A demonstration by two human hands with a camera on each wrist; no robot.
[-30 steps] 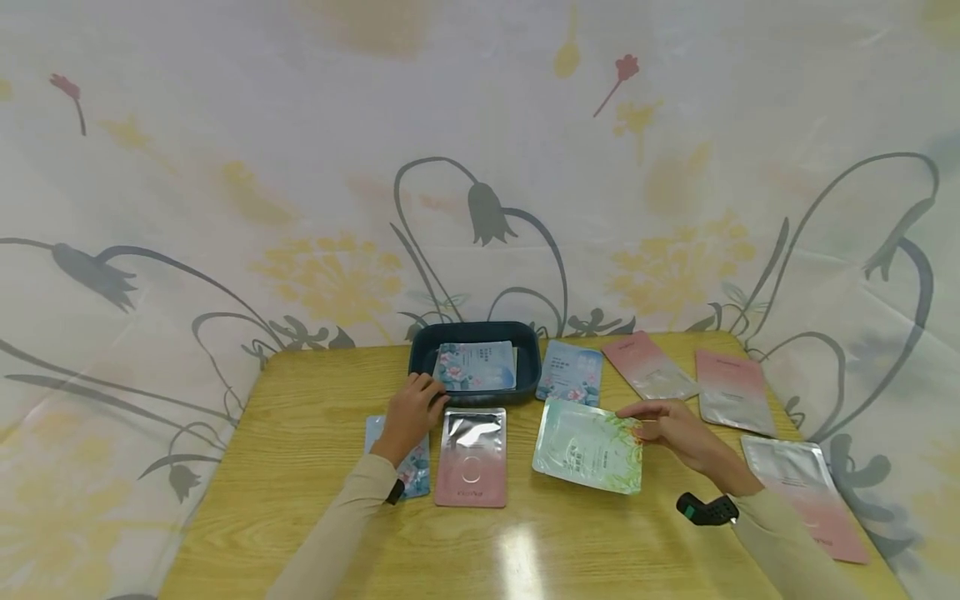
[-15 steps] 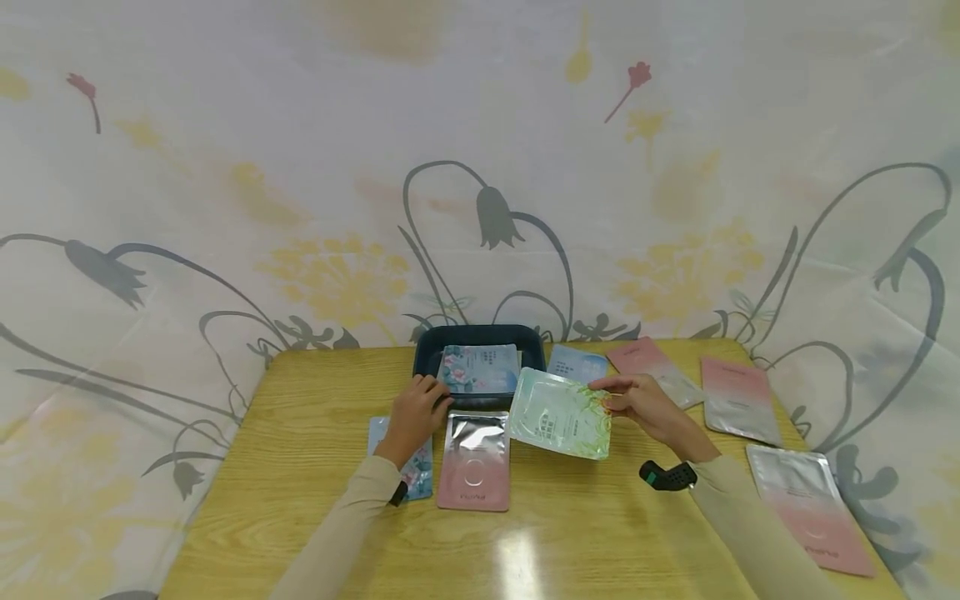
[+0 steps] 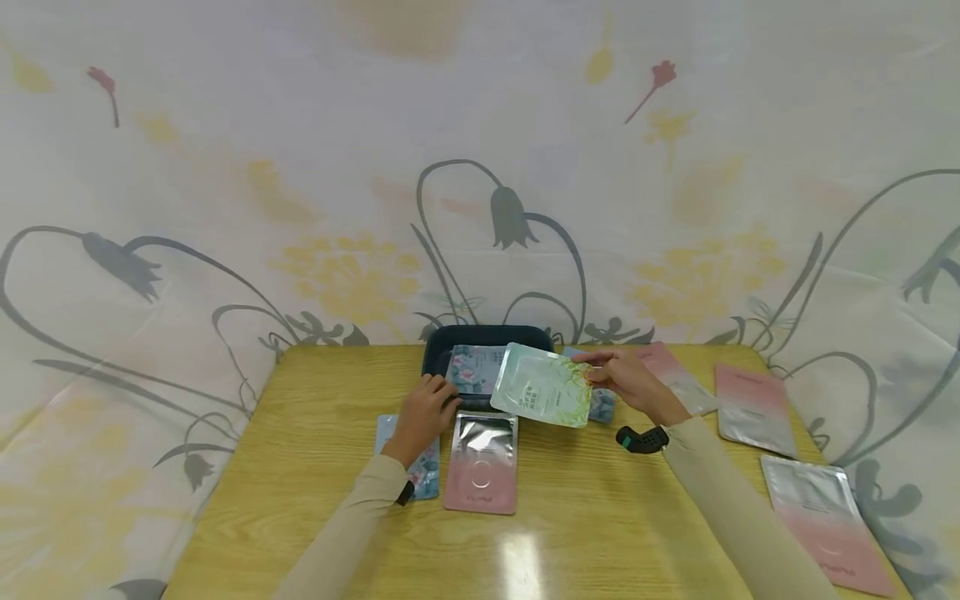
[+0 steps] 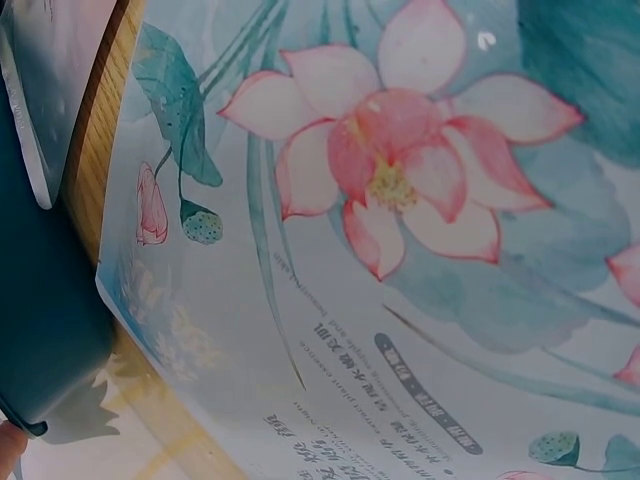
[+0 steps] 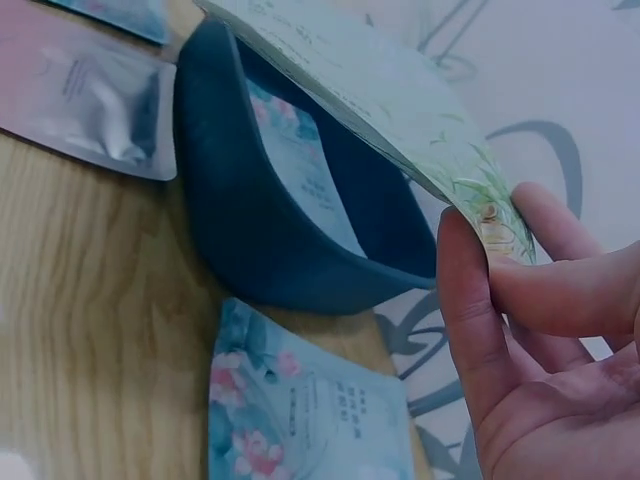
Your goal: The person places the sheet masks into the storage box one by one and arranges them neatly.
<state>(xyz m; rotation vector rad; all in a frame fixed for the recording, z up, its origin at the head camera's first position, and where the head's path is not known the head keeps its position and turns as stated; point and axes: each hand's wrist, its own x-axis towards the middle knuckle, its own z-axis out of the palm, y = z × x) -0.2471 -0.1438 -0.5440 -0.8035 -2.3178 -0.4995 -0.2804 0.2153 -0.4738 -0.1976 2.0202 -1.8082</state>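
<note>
My right hand (image 3: 628,382) pinches a light green sheet mask packet (image 3: 543,387) by its right edge, between thumb and fingers. The packet is held tilted over the front right of a dark blue bin (image 3: 487,335), and part of the opening is hidden beneath it. Inside the bin lies a blue flowered mask packet (image 5: 305,170). At the bin's front left corner, my left hand (image 3: 422,417) grips the rim; a fingertip (image 4: 8,448) shows at that rim in the left wrist view. Below the left wrist lies another blue flowered packet (image 4: 400,260).
A pink and silver packet (image 3: 482,471) lies in front of the bin. Right of the bin is a blue packet (image 5: 310,400), partly covered in the head view. Several pink packets (image 3: 753,408) lie along the right side of the wooden table (image 3: 585,533). A patterned cloth stands behind.
My right hand has carried the green packet leftward and away from me, from over the table to over the bin. My left hand has stayed at the bin's corner.
</note>
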